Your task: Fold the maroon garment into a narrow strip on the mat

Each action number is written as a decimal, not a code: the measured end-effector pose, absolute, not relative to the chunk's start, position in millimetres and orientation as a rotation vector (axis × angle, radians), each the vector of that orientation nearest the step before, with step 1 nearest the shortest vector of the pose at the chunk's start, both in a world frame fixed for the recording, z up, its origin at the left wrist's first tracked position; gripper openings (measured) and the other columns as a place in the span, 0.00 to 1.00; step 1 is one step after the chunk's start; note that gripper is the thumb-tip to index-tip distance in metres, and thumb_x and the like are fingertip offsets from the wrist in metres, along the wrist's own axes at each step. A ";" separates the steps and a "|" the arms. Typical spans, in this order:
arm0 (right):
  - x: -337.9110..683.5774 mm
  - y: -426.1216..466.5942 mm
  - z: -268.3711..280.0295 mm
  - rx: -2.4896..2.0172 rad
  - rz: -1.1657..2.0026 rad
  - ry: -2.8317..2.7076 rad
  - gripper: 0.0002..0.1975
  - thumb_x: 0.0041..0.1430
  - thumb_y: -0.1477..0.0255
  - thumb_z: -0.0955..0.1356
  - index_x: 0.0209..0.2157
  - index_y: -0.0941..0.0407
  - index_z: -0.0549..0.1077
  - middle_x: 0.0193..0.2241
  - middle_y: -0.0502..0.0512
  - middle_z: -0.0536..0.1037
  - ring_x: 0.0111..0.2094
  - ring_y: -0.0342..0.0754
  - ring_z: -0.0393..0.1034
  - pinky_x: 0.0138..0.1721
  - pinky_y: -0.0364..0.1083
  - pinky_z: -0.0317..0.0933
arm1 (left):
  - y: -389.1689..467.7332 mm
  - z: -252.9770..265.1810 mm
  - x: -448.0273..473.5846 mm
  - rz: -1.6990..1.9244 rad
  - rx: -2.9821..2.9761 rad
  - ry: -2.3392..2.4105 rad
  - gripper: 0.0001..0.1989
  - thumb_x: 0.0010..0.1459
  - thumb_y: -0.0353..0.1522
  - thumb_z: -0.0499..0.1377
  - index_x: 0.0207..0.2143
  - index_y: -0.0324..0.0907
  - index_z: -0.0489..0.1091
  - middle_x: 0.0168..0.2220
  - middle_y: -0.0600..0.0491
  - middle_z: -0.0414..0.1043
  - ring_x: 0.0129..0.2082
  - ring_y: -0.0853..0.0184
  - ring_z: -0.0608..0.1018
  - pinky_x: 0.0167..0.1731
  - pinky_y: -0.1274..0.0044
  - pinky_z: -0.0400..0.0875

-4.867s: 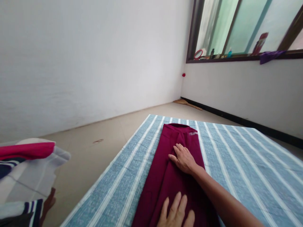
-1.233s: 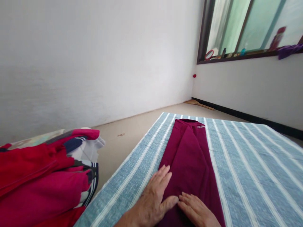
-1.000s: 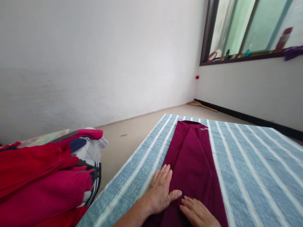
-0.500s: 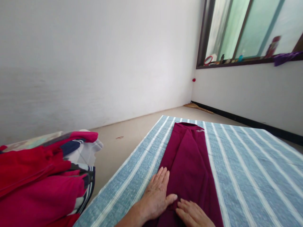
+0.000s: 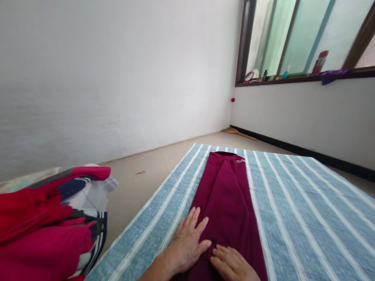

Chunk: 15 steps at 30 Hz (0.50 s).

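Where maroon cloth (image 5: 228, 203) lies, both hands (image 5: 186, 242) (image 5: 233, 263) rest.

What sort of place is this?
Probably a room in a home, perhaps a bedroom: a maroon garment lies on a blue-and-white striped cloth, a clothes pile sits at left, and small bottles stand on the window sill.

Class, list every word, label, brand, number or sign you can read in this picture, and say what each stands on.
No text can be read in full.
Maroon garment: a pale mark near its far right corner looks like lettering, but is too blurred to read.
Tall red container on the window sill: too small to tell whether it bears text.
Small dark bottle and blue bottle: likewise too small.
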State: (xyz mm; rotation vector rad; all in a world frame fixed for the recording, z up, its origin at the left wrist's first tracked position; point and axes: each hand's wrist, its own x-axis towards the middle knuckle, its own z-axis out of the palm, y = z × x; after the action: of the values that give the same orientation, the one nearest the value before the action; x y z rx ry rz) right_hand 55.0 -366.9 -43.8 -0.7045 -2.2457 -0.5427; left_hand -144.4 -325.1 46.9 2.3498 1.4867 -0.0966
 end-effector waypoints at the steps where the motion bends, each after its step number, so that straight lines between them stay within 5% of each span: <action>1: 54.9 -368.7 -40.2 -0.706 -0.533 -2.256 0.16 0.67 0.65 0.56 0.47 0.53 0.70 0.42 0.47 0.77 0.42 0.39 0.72 0.43 0.35 0.65 | -324.8 46.0 -144.5 -0.097 2.355 1.485 0.29 0.59 0.41 0.51 0.62 0.46 0.52 0.66 0.45 0.36 0.64 0.56 0.40 0.60 0.61 0.44; 8: 57.9 -379.1 -21.0 -0.734 -0.490 -2.205 0.25 0.61 0.53 0.60 0.48 0.57 0.70 0.43 0.54 0.77 0.45 0.45 0.71 0.44 0.40 0.66 | -324.6 43.4 -143.7 -0.068 2.359 1.480 0.29 0.59 0.42 0.51 0.62 0.46 0.52 0.66 0.44 0.36 0.64 0.56 0.39 0.60 0.61 0.43; 15: 11.6 -399.2 -28.7 -0.763 -0.583 -1.896 0.13 0.65 0.75 0.58 0.34 0.52 0.72 0.34 0.47 0.79 0.39 0.42 0.73 0.54 0.47 0.59 | -326.6 50.1 -141.2 -0.082 2.341 1.485 0.29 0.59 0.43 0.51 0.61 0.45 0.53 0.66 0.44 0.37 0.64 0.56 0.39 0.60 0.61 0.42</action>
State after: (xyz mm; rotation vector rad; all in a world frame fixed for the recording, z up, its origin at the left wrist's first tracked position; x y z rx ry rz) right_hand 11.6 -399.2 -28.7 -0.7632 -1.8961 -0.5835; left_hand -141.2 -326.6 50.1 2.3409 1.4845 -0.0817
